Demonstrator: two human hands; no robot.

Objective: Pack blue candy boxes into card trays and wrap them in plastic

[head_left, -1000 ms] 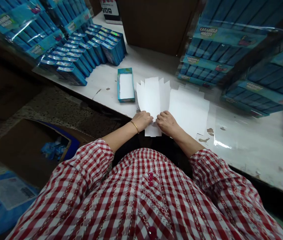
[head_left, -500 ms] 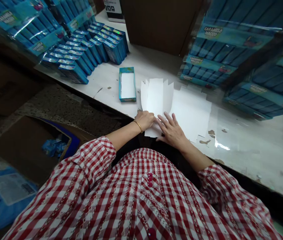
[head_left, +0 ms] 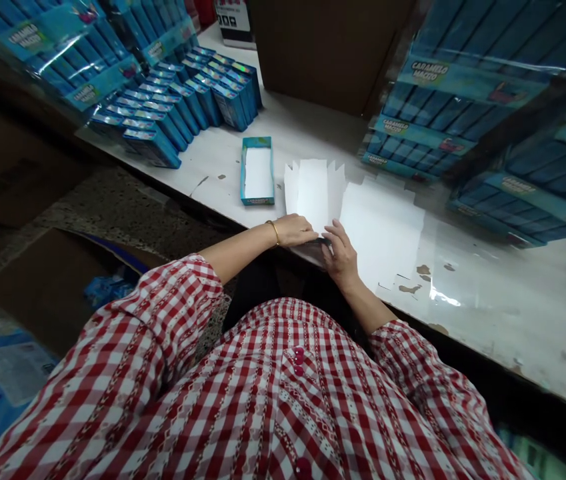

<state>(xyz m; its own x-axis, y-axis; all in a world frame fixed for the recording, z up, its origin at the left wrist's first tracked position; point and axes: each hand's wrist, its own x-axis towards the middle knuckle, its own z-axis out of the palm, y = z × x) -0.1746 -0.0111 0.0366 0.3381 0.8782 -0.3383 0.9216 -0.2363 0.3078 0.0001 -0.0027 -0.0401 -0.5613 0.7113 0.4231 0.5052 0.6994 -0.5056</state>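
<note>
A white cardboard box blank (head_left: 313,190) lies on the table in front of me, its long sides raised and its far end notched into flaps. My left hand (head_left: 297,230) is closed at the blank's near end, fingers pressed together along the edge. My right hand (head_left: 341,255) grips the near right corner with curled fingers, close to the left fingertips. The folded near edge is partly hidden under both hands. Beyond my left hand stands a folded blue tray (head_left: 258,200) with a white inside. A flat white cardboard sheet (head_left: 383,227) lies just right of the blank.
Several blue cartons (head_left: 160,143) stand in rows at the back left. Wrapped stacks of filled blue trays (head_left: 423,133) are at the right. A large brown box (head_left: 327,53) stands behind. Below the table's left edge is an open carton (head_left: 37,287).
The blank's near flap, which stuck out toward me, is now turned up or covered by the hands. My right hand's spread fingers have curled onto the corner.
</note>
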